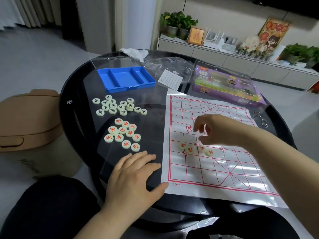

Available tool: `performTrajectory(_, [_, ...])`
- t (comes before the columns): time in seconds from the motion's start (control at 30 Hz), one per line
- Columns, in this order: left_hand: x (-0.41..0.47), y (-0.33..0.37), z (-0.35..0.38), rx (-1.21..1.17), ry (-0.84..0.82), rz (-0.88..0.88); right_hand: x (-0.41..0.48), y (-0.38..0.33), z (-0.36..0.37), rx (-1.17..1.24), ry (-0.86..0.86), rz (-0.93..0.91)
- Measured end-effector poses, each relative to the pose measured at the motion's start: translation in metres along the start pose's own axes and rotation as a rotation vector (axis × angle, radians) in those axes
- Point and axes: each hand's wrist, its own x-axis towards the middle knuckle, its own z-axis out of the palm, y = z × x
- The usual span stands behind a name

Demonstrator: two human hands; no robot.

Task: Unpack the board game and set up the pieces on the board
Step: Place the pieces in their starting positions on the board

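Left hand (134, 176) lies flat on the black table (77, 118), fingers spread, thumb touching the corner of the board (215, 178). Right hand (212, 130) hovers over the board with fingers curled, too blurry to tell if it's holding anything. Four red pieces (189, 150) sit on the board right under it. The red pile (122, 133) is left of the board.

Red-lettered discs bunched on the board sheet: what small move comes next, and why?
Probably the right hand should pinch one cream round red-lettered disc and slide it to its starting crossing on the white red-lined plastic board sheet: four lie bunched mid-board, beside that hovering hand.
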Motion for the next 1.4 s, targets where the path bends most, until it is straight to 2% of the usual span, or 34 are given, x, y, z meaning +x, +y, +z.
performTrajectory(0.1, [-0.001, -0.002, 0.0, -0.01, 0.012, 0.004, 0.016, -0.029, 0.001, 0.019, 0.037, -0.1])
performTrajectory(0.23, [0.0, -0.005, -0.001, -0.023, 0.064, -0.021, 0.041, -0.08, 0.016, -0.001, -0.014, -0.3])
performTrajectory(0.3, [0.0, -0.006, -0.002, -0.027, 0.084, -0.032, 0.051, -0.098, 0.022, -0.013, -0.04, -0.341])
performTrajectory(0.43, [0.0, -0.007, -0.001, -0.032, 0.089, -0.052, 0.063, -0.109, 0.028, 0.037, -0.04, -0.35])
performTrajectory(0.9, [-0.001, -0.007, 0.0, -0.022, 0.083, -0.069, 0.07, -0.1, 0.03, -0.009, 0.021, -0.377])
performTrajectory(1.23, [0.0, -0.006, -0.001, -0.02, 0.094, -0.068, 0.068, -0.089, 0.031, 0.072, 0.027, -0.259])
performTrajectory(1.4, [0.0, -0.006, -0.001, -0.02, 0.09, -0.068, 0.074, -0.096, 0.031, 0.025, 0.008, -0.227])
